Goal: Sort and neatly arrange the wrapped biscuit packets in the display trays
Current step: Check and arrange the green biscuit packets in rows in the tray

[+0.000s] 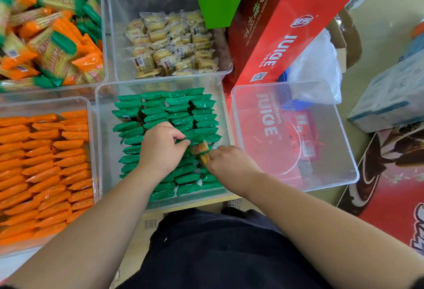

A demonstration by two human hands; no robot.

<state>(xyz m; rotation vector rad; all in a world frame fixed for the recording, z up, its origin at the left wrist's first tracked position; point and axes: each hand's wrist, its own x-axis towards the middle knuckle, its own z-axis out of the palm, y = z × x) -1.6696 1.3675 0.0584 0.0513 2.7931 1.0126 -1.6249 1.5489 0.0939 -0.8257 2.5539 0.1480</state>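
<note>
The scene is lit brightly and evenly by soft, diffuse light, and no single source can be made out. Only faint, soft-edged shadows are cast beneath the forearms and between the rows of green packets [160, 109]. Pale glare is seen along the walls of the empty clear tray [339, 142], and small highlights on the green wrappers. The white bag [316, 59] is nearly washed out. Motion blur is found on the mixed packets [46, 36] at the far left corner of the bench. The small packet [200, 149] pinched between the left hand [160, 148] and the right hand [229, 162] is smeared. Straight lines are bowed towards the frame edges by the wide lens, and the red box [286, 36] is made to lean.
</note>
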